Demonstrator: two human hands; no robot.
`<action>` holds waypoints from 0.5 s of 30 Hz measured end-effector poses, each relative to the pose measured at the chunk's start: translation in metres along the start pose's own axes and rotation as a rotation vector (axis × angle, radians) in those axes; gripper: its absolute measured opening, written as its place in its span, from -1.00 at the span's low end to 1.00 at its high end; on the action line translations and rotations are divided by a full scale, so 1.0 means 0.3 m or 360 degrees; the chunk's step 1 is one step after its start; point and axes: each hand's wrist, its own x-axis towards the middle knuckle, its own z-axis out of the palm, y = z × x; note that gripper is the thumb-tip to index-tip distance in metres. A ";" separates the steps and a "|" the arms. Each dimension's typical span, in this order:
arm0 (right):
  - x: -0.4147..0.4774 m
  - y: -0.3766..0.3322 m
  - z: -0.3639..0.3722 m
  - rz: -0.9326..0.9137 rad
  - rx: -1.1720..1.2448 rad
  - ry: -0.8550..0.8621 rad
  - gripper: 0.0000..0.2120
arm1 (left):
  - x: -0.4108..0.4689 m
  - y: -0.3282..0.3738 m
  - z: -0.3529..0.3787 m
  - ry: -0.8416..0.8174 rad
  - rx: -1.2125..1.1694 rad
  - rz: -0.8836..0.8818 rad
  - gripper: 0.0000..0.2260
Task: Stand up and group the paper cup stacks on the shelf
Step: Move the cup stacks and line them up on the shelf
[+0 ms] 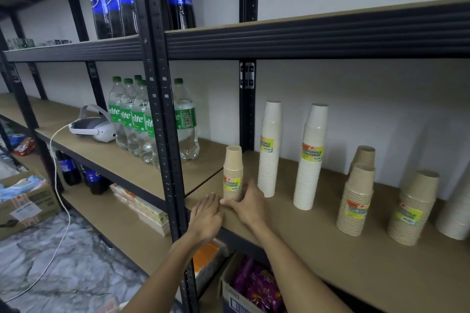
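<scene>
- The left hand lies flat on the front edge of the brown fibreboard shelf, its fingers straight and pressed together, just left of the stack's foot.
- The right hand rests against the foot of the short kraft-brown paper cup stack with a yellow label. Its fingers are fairly straight along the stack's right side and the thumb stretches across the front. No closed grip shows.
- That stack stands upright near the shelf's front left corner, apart from the others. It is probably light, with thin crushable walls, and it may topple or pull apart, so it is best held low around the base with gentle pressure.
- Just behind it stands a tall white paper cup stack, with a second tall white stack nearby. Both are upright and look easy to tip.
- Further right, well apart, are two more kraft-brown cup stacks and.
- The black perforated steel upright crowds the left side.
- Beyond it stand green-labelled clear soda bottles.
</scene>
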 end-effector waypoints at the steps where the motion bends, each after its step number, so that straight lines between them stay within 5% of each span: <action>1: 0.002 -0.001 0.001 0.0014 -0.0017 0.0014 -0.31 | 0.001 -0.001 0.001 -0.0005 -0.0002 -0.0001 -0.47; 10: -0.031 -0.034 -0.029 0.0120 0.0075 0.0099 -0.29 | 0.029 0.009 -0.019 -0.0191 0.0077 -0.0111 -0.44; 15: -0.081 0.036 -0.124 0.0254 0.0246 0.0561 -0.52 | 0.073 0.021 -0.033 -0.0411 0.0240 -0.0229 -0.42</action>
